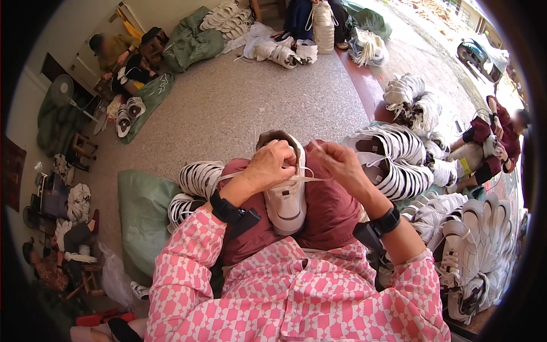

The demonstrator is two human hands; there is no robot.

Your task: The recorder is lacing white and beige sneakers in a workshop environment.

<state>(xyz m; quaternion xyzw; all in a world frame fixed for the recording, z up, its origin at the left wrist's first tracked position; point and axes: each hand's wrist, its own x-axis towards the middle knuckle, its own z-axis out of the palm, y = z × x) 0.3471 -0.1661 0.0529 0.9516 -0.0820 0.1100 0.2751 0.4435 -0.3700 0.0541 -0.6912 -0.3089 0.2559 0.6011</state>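
Observation:
A white sneaker (286, 210) is held between my knees, its toe toward me and its dark-lined opening facing away. My left hand (272, 163) curls closed over the left side of its upper, near the eyelets. A thin white shoelace (311, 179) stretches from the upper toward the right. Just right of the shoe, my right hand (341, 164) is raised, its thumb and fingertips pinched on a pale lace end that is faint against the floor. My left fingers partly cover the tongue and the lace rows.
Rows of nested white sneakers (401, 162) lie close on my right, with more sneakers (476, 251) nearer. On my left are stacked shoes (199, 178) and a green sack (139, 219). Other people sit around the speckled floor (239, 102), among shoe piles and a fan (61, 88).

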